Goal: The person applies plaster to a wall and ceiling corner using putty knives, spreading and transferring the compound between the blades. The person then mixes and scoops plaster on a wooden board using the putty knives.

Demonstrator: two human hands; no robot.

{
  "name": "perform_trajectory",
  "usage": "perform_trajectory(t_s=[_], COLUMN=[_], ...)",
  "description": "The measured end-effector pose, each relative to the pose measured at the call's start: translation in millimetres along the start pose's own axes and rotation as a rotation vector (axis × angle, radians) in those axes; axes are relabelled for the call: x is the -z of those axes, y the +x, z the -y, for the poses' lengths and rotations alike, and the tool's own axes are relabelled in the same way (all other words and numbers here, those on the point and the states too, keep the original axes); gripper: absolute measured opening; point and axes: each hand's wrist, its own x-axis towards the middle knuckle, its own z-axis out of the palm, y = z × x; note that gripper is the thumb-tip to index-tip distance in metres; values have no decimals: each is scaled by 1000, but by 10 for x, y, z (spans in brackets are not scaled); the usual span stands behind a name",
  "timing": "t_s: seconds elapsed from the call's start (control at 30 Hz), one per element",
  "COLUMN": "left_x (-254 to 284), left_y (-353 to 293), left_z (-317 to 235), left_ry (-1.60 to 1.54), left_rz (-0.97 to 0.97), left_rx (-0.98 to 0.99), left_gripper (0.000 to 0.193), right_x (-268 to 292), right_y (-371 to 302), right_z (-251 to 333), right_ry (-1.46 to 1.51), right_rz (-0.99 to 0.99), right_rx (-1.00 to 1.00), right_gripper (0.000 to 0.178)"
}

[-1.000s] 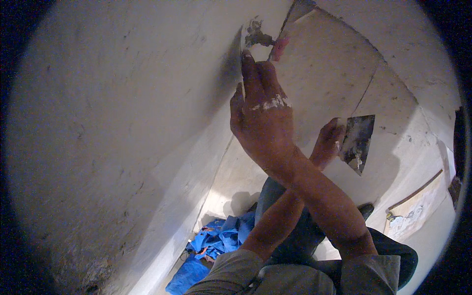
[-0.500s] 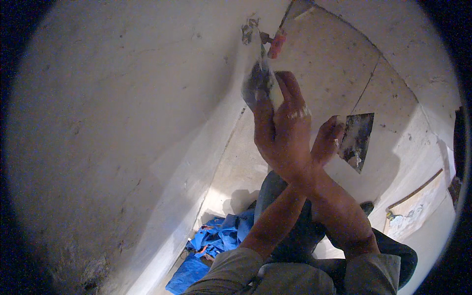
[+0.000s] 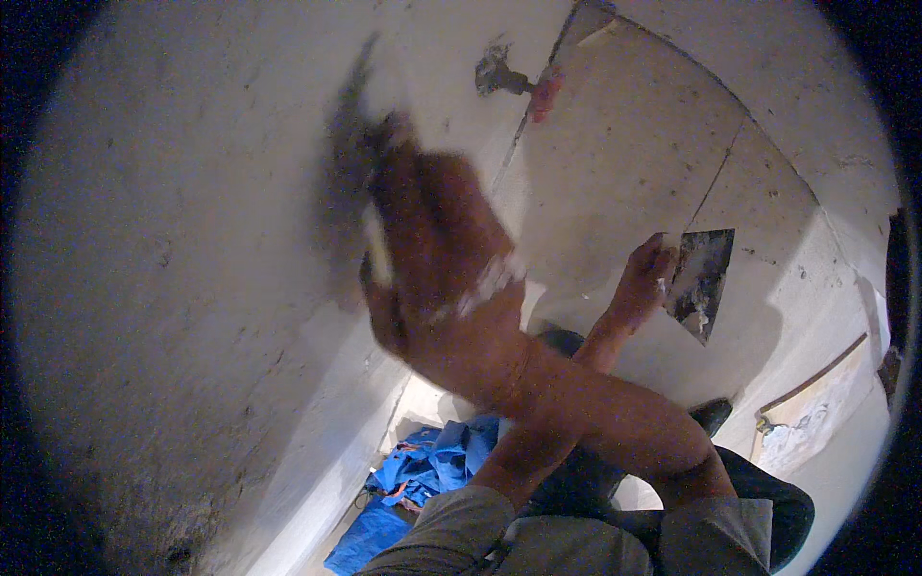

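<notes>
My two forearms cross, the right one over the left. My right hand (image 3: pixel 447 259), smeared with white across its back, is closed round the pale handle of a putty knife (image 3: pixel 378 248). Its dark blade is blurred by motion and lies close to the off-white wall (image 3: pixel 221 221); whether it touches cannot be made out. Further right, my left hand (image 3: pixel 642 283) grips a second, wide putty knife (image 3: pixel 703 283). That one has a dark, flared blade flecked with white and is held away from the wall, its handle hidden in my fist.
A tap with a red handle (image 3: pixel 545 94) juts from the wall beyond my hands. Crumpled blue sheeting (image 3: pixel 432 466) lies low at the wall's foot. At the right is a pale board (image 3: pixel 807 418) with white smears. My bent legs (image 3: pixel 576 480) are below my arms.
My right hand and its putty knife have swung left from near the tap, across the wall and nearer to me. My left hand and its putty knife have barely shifted.
</notes>
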Motion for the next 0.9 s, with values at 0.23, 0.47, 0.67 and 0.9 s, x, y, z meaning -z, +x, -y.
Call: perform_trajectory(t_s=[0.23,0.47,0.67,0.9], left_x=[126,-49,86,-40], left_y=[5,-57,-14,-39], left_z=[78,-132,78,-62], left_ry=[-181,-105,3,37], left_rz=[44,-139,-71,-9], left_rx=[159,188,44,39], left_gripper=[45,43,36,29], right_x=[259,-240,178,212], right_y=[-419,-292,-688,-392], right_z=[-295,-350,-409,-759], right_ry=[-22,-250,-76,308], right_rz=[144,91,349,186], right_rx=[-202,21,163,-818], right_gripper=[55,60,56,29])
